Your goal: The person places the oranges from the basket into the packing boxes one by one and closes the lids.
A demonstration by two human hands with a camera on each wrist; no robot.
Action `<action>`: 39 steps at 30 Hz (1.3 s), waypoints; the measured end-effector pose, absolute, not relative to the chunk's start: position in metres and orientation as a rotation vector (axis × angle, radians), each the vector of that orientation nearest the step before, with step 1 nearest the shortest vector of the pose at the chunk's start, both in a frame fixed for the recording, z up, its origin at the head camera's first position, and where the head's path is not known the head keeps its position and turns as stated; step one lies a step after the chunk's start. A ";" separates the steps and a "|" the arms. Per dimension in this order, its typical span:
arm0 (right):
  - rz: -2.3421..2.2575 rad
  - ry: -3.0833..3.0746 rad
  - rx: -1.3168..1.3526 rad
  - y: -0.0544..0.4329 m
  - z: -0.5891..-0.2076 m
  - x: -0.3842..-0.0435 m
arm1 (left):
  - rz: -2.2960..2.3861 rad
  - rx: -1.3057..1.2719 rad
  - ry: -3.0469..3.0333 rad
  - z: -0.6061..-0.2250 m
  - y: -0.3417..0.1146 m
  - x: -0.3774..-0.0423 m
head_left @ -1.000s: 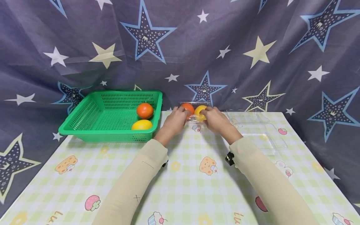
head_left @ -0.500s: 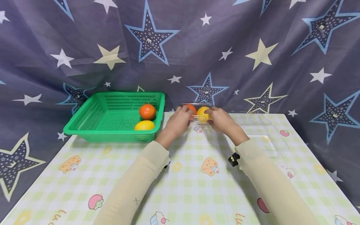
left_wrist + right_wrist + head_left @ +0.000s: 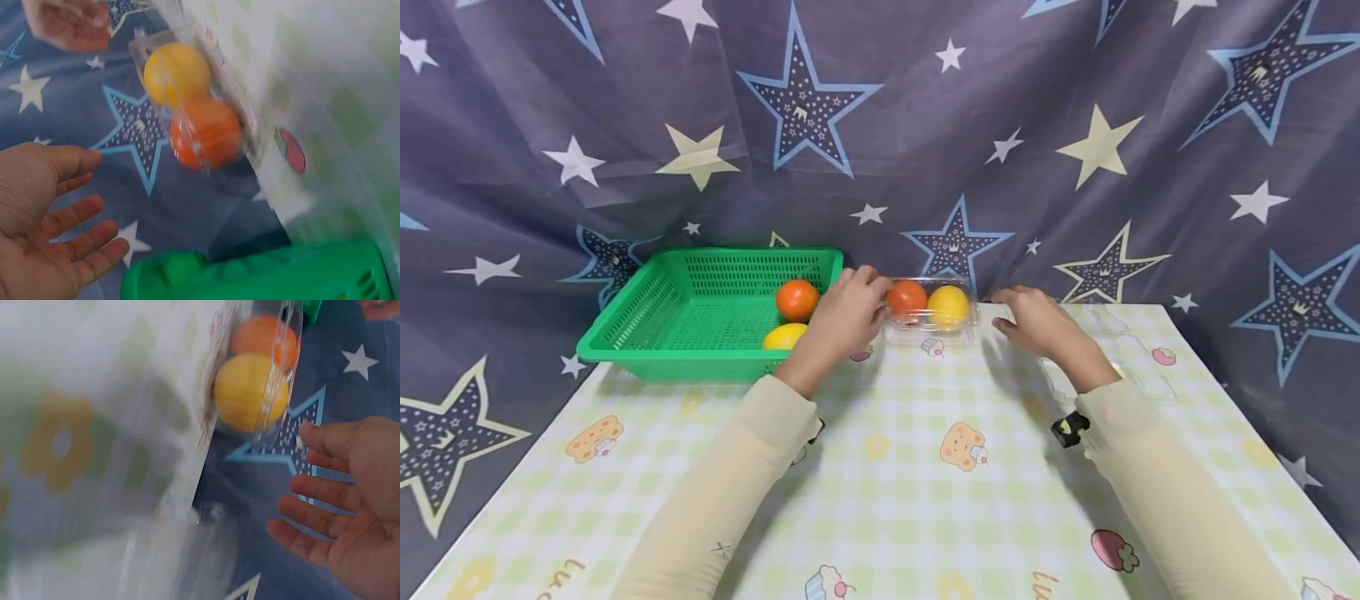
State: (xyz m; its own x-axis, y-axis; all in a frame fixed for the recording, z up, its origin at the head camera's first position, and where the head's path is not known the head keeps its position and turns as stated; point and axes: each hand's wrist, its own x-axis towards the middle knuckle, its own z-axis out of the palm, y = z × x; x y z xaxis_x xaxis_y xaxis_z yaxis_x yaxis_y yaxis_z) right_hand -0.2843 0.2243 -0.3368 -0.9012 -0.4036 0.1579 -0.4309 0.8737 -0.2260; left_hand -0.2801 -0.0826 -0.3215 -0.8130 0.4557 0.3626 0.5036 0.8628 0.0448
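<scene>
A clear plastic box (image 3: pixel 928 337) stands at the table's back edge. Inside it, side by side, lie a round orange-red fruit (image 3: pixel 907 298) and a round yellow fruit (image 3: pixel 949 307). My left hand (image 3: pixel 848 312) is just left of the box, near the basket's right side, with its fingers loosely spread and holding nothing. On the other side of the box, my right hand (image 3: pixel 1037 323) hovers apart from it, palm bare and fingers relaxed. Both wrist views show a gap between each hand (image 3: pixel 56 225) and the box.
A green basket (image 3: pixel 692 364) stands at the back left, holding another orange-red fruit (image 3: pixel 797 300) and a yellow oval fruit (image 3: pixel 784 336) partly hidden by my left arm. More clear plastic packaging (image 3: pixel 1138 375) lies at the right. A star-patterned curtain (image 3: pixel 925 125) hangs behind the table.
Both hands have let go of the plastic box and moved apart, the left toward the basket and the right to the right. The box with its two fruits stays in place.
</scene>
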 end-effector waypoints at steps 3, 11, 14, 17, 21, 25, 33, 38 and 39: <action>0.386 -2.952 0.639 0.239 -0.335 -0.281 | -0.235 -0.663 -2.748 -0.318 -0.097 -0.279; 0.296 -2.967 0.604 0.278 -0.338 -0.274 | -0.249 -0.585 -2.873 -0.314 -0.131 -0.274; 0.268 -2.953 0.606 0.295 -0.339 -0.272 | -0.257 -0.568 -2.918 -0.314 -0.142 -0.273; 0.245 -2.959 0.581 0.312 -0.339 -0.269 | -0.307 -0.573 -2.947 -0.317 -0.154 -0.274; 0.222 -2.997 0.518 0.333 -0.339 -0.266 | -0.393 -0.583 -2.975 -0.319 -0.174 -0.276; 0.191 -3.060 0.396 0.351 -0.339 -0.266 | -0.465 -0.619 -3.040 -0.318 -0.190 -0.275; 0.304 -3.118 0.220 0.384 -0.344 -0.268 | -0.562 -0.701 -3.071 -0.319 -0.214 -0.277; 0.398 -3.158 0.131 0.404 -0.352 -0.270 | -0.649 -0.772 -3.078 -0.321 -0.227 -0.284; 0.421 -3.167 0.116 0.407 -0.354 -0.269 | -0.684 -0.769 -3.086 -0.322 -0.230 -0.285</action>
